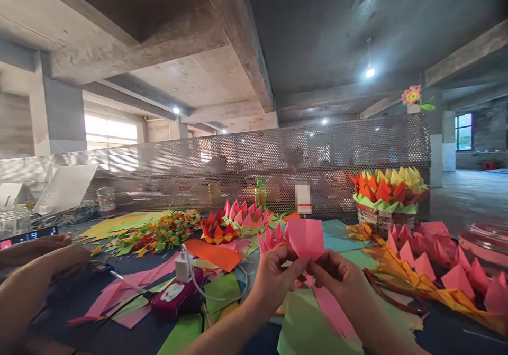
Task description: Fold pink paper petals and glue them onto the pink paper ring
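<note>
Between my two hands I hold up a pink sheet of folding paper, its lower edge pinched. My left hand grips it at the lower left, thumb against fingers. At the lower right, my right hand pinches it the same way. The fold at the bottom is partly covered by my fingertips. Just behind my left hand stand folded pink paper petals. Beneath my hands lie green paper sheets and a pink strip.
A purple power strip with a white charger sits left of my hands. Folded pink and orange petals lie at right, before a basket of paper flowers. Another person's arms rest at far left. A perforated metal screen stands behind.
</note>
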Demonstrator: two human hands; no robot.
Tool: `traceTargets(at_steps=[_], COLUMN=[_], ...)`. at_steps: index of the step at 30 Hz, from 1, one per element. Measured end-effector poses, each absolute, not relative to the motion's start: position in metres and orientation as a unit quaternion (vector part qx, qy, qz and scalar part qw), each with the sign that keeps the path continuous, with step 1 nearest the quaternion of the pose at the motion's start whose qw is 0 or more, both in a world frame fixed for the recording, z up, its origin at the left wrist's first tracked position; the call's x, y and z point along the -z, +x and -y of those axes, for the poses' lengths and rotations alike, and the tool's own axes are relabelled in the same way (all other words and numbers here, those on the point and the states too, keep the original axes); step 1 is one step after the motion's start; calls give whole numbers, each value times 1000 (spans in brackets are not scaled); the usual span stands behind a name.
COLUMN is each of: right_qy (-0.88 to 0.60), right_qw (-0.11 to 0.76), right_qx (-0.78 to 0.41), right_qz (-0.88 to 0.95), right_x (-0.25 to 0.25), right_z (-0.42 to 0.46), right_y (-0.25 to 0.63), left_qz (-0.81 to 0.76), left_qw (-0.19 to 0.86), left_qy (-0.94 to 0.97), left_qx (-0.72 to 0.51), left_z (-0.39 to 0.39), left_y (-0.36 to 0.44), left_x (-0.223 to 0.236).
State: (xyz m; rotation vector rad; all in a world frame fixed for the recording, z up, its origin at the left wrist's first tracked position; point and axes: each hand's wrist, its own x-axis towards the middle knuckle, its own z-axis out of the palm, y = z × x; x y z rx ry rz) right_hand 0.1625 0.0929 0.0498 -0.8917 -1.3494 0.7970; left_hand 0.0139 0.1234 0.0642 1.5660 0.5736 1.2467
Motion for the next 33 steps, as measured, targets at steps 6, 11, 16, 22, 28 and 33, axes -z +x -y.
traceTargets(at_steps=[6,11,16,22,28,33], right_qy=[-395,-402,-407,-408,-392,-384], right_qw=[581,584,599,602,576,570], right_qx=[-305,-288,-268,-264,-293,-297], right_qz=[643,644,636,633,655,663], right_x=[-52,-55,-58,-55,-52,-53], right_z=[-89,-96,-101,-105,-99,-94], right_y=[178,189,197,200,191,187], left_qz=[-245,-238,-231,-223,-223,-223], left_qw=[500,581,604,607,592,583], left_qy=[651,574,555,550,567,580], left_qx=[-516,-525,-524,-528,-528,-523], left_z=[-115,-114,-119,-123,-120,-119], left_y=[20,35,48,52,42,39], left_x=[-68,-76,-80,-74,-60,-56])
